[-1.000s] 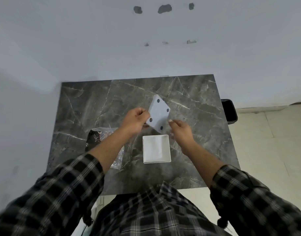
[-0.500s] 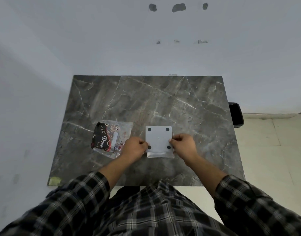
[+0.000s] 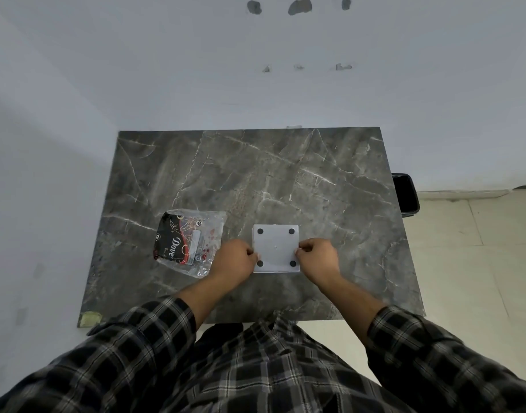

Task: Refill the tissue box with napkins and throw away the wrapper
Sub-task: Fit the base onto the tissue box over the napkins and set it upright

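While both hands pinch opposite sides of the square white box (image 3: 276, 248), it lies bottom-up, four dark feet showing, on the marble table (image 3: 285, 174), near the front edge and slightly right of its middle. The left hand (image 3: 234, 259) closes thumb and fingers on the box's left side; the right hand (image 3: 317, 256) does the same on the right side, so the box sits squarely between them, each hand touching it and neither nearer than the other. Being square, the box has no clear long axis; its sides run parallel with the table's edges. Whether its base panel is fully seated cannot be told.

The wrapper (image 3: 188, 242), a crumpled clear bag with a dark printed panel, lies flat on the table just left of the left hand, close to it and toward the table's left edge. That hand is plainly the nearer one for picking it up. A black bin (image 3: 405, 192) stands on the floor beyond the table's right edge, well apart from the wrapper, so disposal would likely mean carrying the wrapper across the whole table. Plaid sleeves fill the foreground.
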